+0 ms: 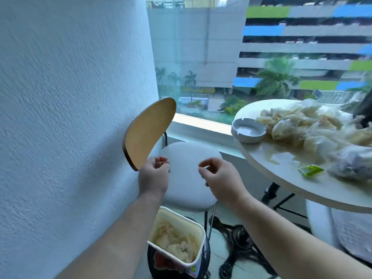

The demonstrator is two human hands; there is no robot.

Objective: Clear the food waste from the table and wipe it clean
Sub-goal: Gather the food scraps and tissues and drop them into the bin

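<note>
The round white table (281, 178) at the right carries a heap of crumpled, soiled tissues and wrappers (306, 125), a wet brownish spill (281, 156) and a small green packet (311, 170). On the floor below my arms stands a white tub (198, 230) with pale food waste (175, 242) inside. My left hand (154, 176) hovers over the chair seat with its fingers curled in, nothing visible in it. My right hand (219, 178) hovers beside it, left of the table edge, thumb and forefinger pinched on a thin pale scrap (205, 167).
A white ashtray (248, 130) sits on the table's left rim. A chair with a grey round seat (187, 178) and wooden backrest (149, 131) stands against the textured wall (70, 117). Black cables (239, 238) lie on the floor. A window ledge (201, 123) runs behind.
</note>
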